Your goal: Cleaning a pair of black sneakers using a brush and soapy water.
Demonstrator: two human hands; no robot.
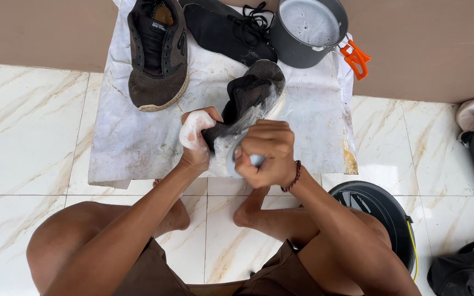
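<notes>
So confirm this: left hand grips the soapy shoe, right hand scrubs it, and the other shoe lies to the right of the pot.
Not quite. In the head view the other shoe lies left of the pot, not right. The left hand grips the soapy shoe; the right hand scrubs.

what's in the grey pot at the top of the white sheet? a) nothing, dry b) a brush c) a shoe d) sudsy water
d: the grey metal pot with orange handles holds foamy, whitish water, with no shoe or brush inside it.
</notes>
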